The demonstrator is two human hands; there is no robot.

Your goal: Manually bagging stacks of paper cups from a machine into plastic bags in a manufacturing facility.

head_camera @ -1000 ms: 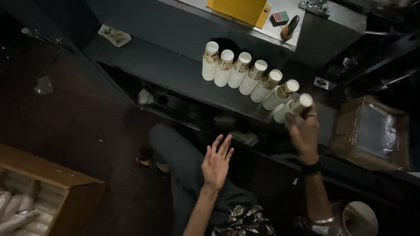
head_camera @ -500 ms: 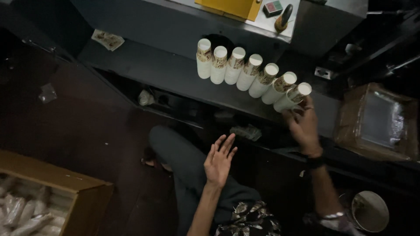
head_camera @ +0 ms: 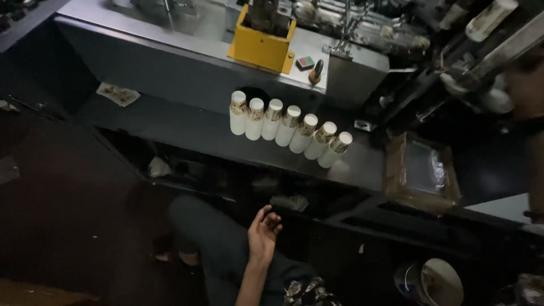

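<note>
Left hand (head_camera: 263,231) loosely curled, palm up, grasping nothing, resting near the lap. Right hand out of view. Seven white paper-cup stacks (head_camera: 289,126) lined up on the grey metal shelf (head_camera: 187,130), far beyond the hand, below a yellow box (head_camera: 262,48).

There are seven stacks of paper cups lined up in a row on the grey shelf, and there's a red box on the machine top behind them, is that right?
Nearly right. The seven stacks of paper cups do stand in a row on the grey shelf, but the box on the machine top behind them is yellow, not red. The head view shows it.
</note>
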